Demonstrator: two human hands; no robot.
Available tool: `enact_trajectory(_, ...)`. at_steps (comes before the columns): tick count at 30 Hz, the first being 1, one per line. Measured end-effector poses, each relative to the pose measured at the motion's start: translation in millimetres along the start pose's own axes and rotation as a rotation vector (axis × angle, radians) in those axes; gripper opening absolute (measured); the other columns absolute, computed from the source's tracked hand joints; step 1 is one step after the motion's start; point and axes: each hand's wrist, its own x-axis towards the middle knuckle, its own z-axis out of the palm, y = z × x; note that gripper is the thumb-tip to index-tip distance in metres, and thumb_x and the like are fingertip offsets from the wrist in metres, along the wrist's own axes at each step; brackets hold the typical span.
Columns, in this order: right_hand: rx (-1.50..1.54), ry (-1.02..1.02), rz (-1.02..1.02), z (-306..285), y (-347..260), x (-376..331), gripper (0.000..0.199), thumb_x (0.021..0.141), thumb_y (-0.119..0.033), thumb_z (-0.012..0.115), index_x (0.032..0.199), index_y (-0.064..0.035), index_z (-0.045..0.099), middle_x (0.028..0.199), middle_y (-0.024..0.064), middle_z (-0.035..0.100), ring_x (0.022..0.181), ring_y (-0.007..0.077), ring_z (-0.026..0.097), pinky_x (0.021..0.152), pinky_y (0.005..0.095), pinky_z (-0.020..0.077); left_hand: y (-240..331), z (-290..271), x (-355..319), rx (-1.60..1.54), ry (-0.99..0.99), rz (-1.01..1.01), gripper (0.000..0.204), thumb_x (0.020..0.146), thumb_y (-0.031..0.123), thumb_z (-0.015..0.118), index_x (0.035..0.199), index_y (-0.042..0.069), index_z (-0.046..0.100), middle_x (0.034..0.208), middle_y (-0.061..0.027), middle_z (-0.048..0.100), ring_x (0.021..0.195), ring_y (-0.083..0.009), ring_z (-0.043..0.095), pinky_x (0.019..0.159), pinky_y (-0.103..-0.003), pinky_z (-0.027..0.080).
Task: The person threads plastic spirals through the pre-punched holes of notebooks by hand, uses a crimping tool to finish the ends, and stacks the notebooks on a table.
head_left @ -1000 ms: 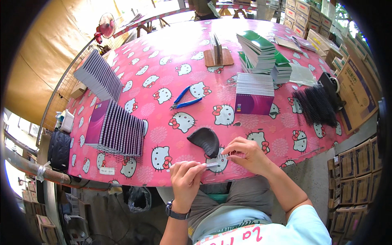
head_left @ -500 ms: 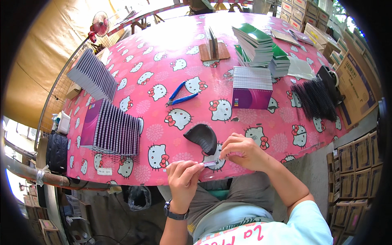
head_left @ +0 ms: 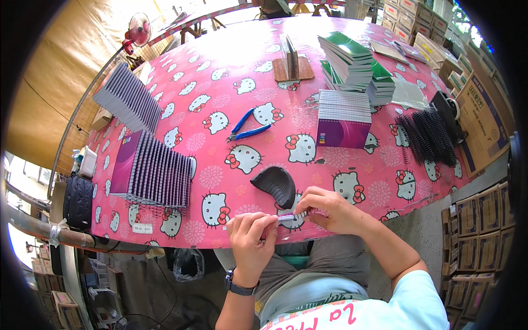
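At the near edge of the table, my left hand (head_left: 252,234) is closed around a thin notebook (head_left: 285,218), seen edge-on with a white and purple edge. My right hand (head_left: 329,209) pinches a dark spiral binding coil (head_left: 311,212) at the notebook's right end. How far the coil runs through the holes is too small to tell. Just beyond my hands lies a black curved pad (head_left: 276,186). Farther off, blue-handled cutting pliers (head_left: 248,130) rest with their handles spread.
Stacks of spiral-bound notebooks (head_left: 159,171) stand on the left. To the right are a purple-covered stack (head_left: 344,132), green-covered books (head_left: 352,49) and a pile of black coils (head_left: 428,137). A wooden stand (head_left: 292,70) sits at the back. Cartons (head_left: 478,209) line the right side.
My right hand has come slightly closer to the notebook's end, its fingers more curled around the coil. My left hand has shifted a little right. The view has also moved slightly.
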Motion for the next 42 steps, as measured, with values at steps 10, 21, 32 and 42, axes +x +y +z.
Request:
enact_trajectory(10, 0.027, -0.031, 0.168, -5.0, -13.8, 7.6, 0.034, 0.083, 0.000, 0.062, 0.117, -0.0049, 0.060, 0.090, 0.0126, 0.064, 0.079, 0.0274, 0.064, 0.068, 0.0367, 0.0509, 13.3, 2.1, 7.8, 0.046, -0.110, -0.021, 0.026, 0.074, 0.014, 0.074, 0.098, 0.011, 0.065, 0.095, -0.0045, 0.063, 0.092, -0.0217, 0.057, 0.085, -0.039, 0.035)
enact_trajectory(21, -0.380, -0.359, -0.175, 7.5, 47.4, 80.7, 0.037, 0.077, -0.018, 0.067, 0.113, -0.0115, 0.063, 0.145, 0.0114, 0.041, 0.139, 0.0319, 0.030, 0.107, 0.0492, 0.0328, 6.8, 8.2, 0.3, 0.127, -0.214, 0.107, 0.024, 0.082, 0.030, 0.068, 0.099, 0.015, 0.063, 0.096, 0.0008, 0.063, 0.093, -0.0188, 0.058, 0.095, -0.043, 0.029)
enact_trajectory(32, -0.350, -0.347, -0.203, 12.1, 69.0, 73.8, 0.065, 0.063, -0.030, 0.083, 0.120, -0.0127, 0.057, 0.145, 0.0204, 0.035, 0.127, 0.0396, 0.041, 0.103, 0.0471, 0.0373, 0.3, 2.8, -0.3, 0.060, -0.170, 0.076, 0.022, 0.080, 0.033, 0.069, 0.097, 0.018, 0.066, 0.094, 0.0044, 0.064, 0.090, -0.0158, 0.058, 0.096, -0.044, 0.027)
enact_trajectory(42, 0.550, -0.266, 0.117, -15.5, 34.9, 24.5, 0.046, 0.077, -0.041, 0.073, 0.109, -0.0087, 0.070, 0.124, 0.0183, 0.059, 0.116, 0.0298, 0.052, 0.098, 0.0429, 0.0396, -32.8, -14.7, 3.0, 0.072, -0.103, -0.013, 0.033, 0.062, 0.030, 0.081, 0.088, 0.016, 0.066, 0.088, 0.0010, 0.063, 0.094, -0.0200, 0.056, 0.098, -0.047, 0.028)
